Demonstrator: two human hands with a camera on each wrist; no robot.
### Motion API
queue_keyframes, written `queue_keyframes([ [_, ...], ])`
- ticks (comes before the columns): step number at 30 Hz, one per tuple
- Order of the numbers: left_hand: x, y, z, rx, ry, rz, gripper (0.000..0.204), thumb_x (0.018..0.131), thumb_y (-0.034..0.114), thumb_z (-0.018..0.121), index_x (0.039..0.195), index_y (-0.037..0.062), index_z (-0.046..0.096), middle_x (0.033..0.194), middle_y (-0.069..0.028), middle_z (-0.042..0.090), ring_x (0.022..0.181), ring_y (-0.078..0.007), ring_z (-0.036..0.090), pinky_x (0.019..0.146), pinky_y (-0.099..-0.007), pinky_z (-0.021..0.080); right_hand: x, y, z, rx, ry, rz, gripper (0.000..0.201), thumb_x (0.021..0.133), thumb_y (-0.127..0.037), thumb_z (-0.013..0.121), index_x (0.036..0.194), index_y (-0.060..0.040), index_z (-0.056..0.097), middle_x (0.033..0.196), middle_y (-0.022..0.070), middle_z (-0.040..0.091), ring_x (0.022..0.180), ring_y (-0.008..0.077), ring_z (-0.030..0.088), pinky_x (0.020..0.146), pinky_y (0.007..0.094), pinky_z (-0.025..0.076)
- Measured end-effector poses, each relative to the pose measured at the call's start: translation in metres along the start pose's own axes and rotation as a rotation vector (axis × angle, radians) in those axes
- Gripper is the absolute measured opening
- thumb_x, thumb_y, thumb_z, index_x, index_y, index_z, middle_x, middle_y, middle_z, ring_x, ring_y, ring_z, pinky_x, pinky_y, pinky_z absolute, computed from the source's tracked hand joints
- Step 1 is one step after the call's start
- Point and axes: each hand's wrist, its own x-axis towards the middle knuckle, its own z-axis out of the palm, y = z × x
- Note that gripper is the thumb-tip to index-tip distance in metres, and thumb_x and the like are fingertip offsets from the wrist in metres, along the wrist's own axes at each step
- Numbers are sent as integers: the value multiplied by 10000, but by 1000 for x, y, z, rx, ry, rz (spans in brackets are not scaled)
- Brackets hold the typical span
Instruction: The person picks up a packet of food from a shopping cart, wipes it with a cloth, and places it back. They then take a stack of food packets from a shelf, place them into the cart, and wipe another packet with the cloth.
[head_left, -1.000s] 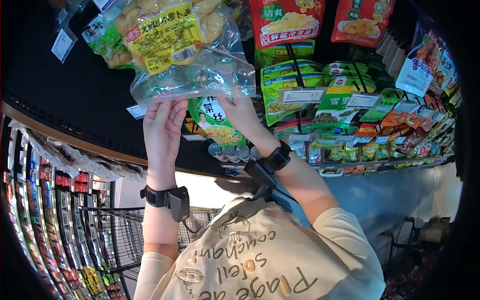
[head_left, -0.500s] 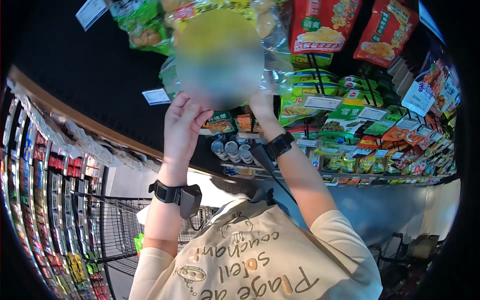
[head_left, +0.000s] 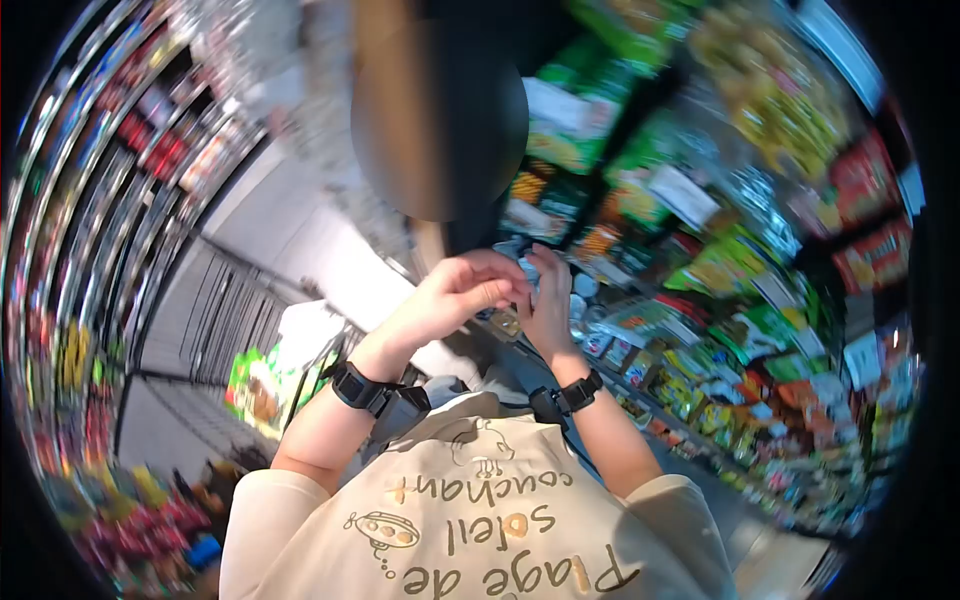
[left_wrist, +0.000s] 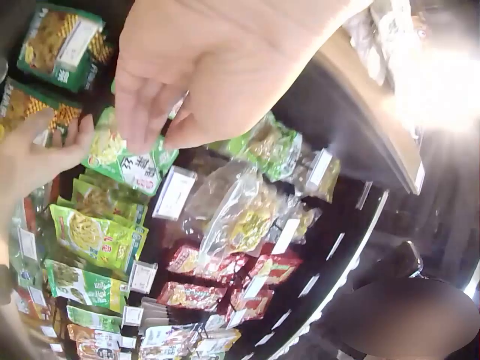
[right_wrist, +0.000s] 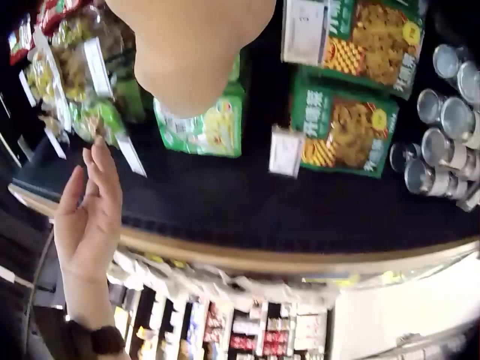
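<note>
In the head view my left hand (head_left: 465,295) and right hand (head_left: 548,305) are close together before the shelf, fingers loosely bent; nothing shows in their grasp. Seen from the left wrist, the left fingers hang down over a green pickle packet (left_wrist: 135,166) and overlap it, with the right hand (left_wrist: 45,154) beside it. From the right wrist, the left hand (right_wrist: 94,210) has its fingers extended and bare. The right hand (right_wrist: 202,52) covers part of the green packet (right_wrist: 206,131), its fingertips hidden. A large clear bag with a yellow label (left_wrist: 251,225) hangs apart from both hands.
Green packets of brown pickles (right_wrist: 345,127) and silver-lidded cans (right_wrist: 442,112) sit along the shelf. A wooden shelf edge (right_wrist: 225,251) curves past. Behind my left arm is a wire shopping cart (head_left: 215,310) holding a green packet (head_left: 260,385). Red packets (head_left: 865,180) hang far right.
Both hands have left the bottom edge of the large clear bag and come down toward my body, closer together. The head view has swung left, so the bag now appears upper right, blurred.
</note>
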Motion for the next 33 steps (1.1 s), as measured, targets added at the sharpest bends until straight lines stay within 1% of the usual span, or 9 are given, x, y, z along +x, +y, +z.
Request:
queue_keyframes([
  [6, -142, -24, -70, -69, 530, -72, 162, 852, 97, 526, 985, 6, 539, 945, -67, 590, 907, -123, 562, 783, -238, 444, 3, -78, 106, 307, -332, -229, 338, 724, -11, 533, 1055, -11, 468, 1086, 157, 474, 1014, 325, 465, 873, 388, 367],
  [12, -285, -64, -142, 36, 1066, -123, 130, 831, 109, 537, 946, 49, 539, 909, -45, 608, 841, -103, 568, 719, -216, 444, -9, -149, 187, 388, -674, -444, 416, 730, -76, 583, 1122, -36, 449, 1191, 156, 414, 1092, 326, 417, 926, 399, 337],
  [17, -345, -104, -204, 143, 1212, -305, 227, 754, 112, 635, 936, 14, 543, 882, -65, 608, 801, -123, 576, 674, -237, 462, -13, -173, 232, 221, -829, -676, 586, 711, -218, 651, 1207, -45, 394, 1324, 162, 299, 1234, 318, 287, 989, 396, 292],
  [21, -351, -148, -249, 743, 1088, -767, 475, 673, 266, 712, 969, -74, 561, 858, -138, 611, 783, -211, 592, 703, -282, 465, -16, -161, 251, -5, -926, -868, 559, 667, -153, 628, 1165, -13, 416, 1336, 146, 293, 1253, 318, 262, 1003, 385, 290],
  [23, -350, -163, -263, 687, 982, -951, 484, 646, 332, 711, 919, -49, 592, 885, -221, 607, 825, -307, 596, 741, -349, 455, -20, -156, 257, 17, -829, -889, 465, 677, -68, 560, 1122, 7, 447, 1325, 144, 315, 1244, 313, 285, 997, 368, 309],
  [25, -354, -185, -272, 665, 982, -874, 476, 644, 340, 712, 895, -48, 598, 868, -240, 602, 812, -326, 596, 729, -363, 456, -17, -159, 248, 95, -913, -794, 402, 699, -1, 495, 1100, 17, 467, 1312, 143, 336, 1235, 316, 306, 984, 357, 330],
  [27, -347, -187, -277, 713, 1000, -1080, 484, 634, 356, 707, 858, -58, 599, 866, -228, 608, 821, -321, 599, 716, -378, 463, -11, -162, 236, 103, -962, -742, 428, 681, 36, 490, 1107, -3, 478, 1301, 151, 351, 1234, 309, 314, 976, 347, 339],
  [31, -350, -205, -286, 782, 1060, -1069, 455, 627, 319, 708, 858, -54, 588, 846, -220, 611, 815, -319, 600, 710, -381, 465, -14, -157, 225, 389, -1037, -302, 442, 682, 66, 483, 1109, -44, 511, 1281, 164, 381, 1179, 296, 392, 951, 319, 355],
  [33, -360, -213, -295, 759, 1087, -978, 370, 629, 264, 706, 826, -18, 570, 807, -200, 613, 773, -315, 603, 693, -368, 468, -12, -159, 221, 634, -996, 191, 339, 760, 20, 492, 1094, -30, 528, 1185, 146, 486, 1053, 239, 505, 890, 288, 386],
])
